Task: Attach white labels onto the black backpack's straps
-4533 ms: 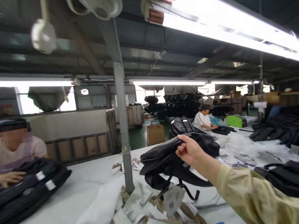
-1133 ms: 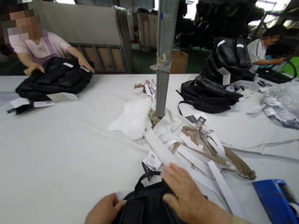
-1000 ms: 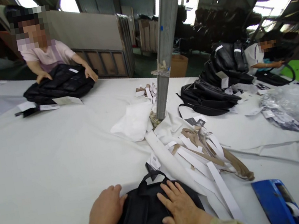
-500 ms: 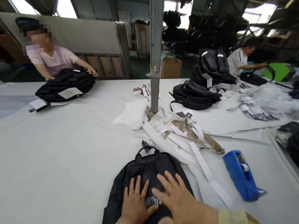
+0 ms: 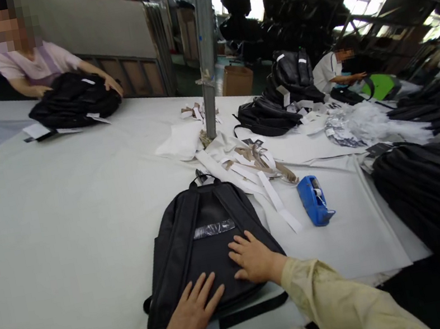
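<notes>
A flat black fabric backpack (image 5: pixel 209 246) lies on its front on the wide white cloth-covered counter (image 5: pixel 54 216), straps up and carry loop pointing away from the person, with a shiny silver strip across the upper back panel. The left hand (image 5: pixel 192 311) rests palm down on the backpack's near edge, fingers spread wide and gripping nothing. The right hand (image 5: pixel 253 258) presses flat on the backpack's near right part, fingers loosely spread, also holding nothing. A dark strap end (image 5: pixel 252 312) trails from under the backpack's near edge, just beside the left hand.

The step in hand looks like smoothing and flattening the backpack against the counter. A next move would call for even pressure from both palms, and for tucking that loose strap under or alongside so the backpack lies neat.

Just right of the backpack sits a blue plastic tape dispenser (image 5: pixel 315 207), apart from it. Beyond the backpack's far right corner lies a heap of white and tan paper strips (image 5: pixel 254 167), one strip reaching close to the bag's right side. Past the heap a grey metal post (image 5: pixel 203 48) rises from the counter. Far left of the backpack, across the counter, another person's hands (image 5: pixel 110 84) press on a stack of black bags (image 5: pixel 72 99). Right of the backpack, at the counter's edge, lies a large pile of black bags (image 5: pixel 437 188).
</notes>
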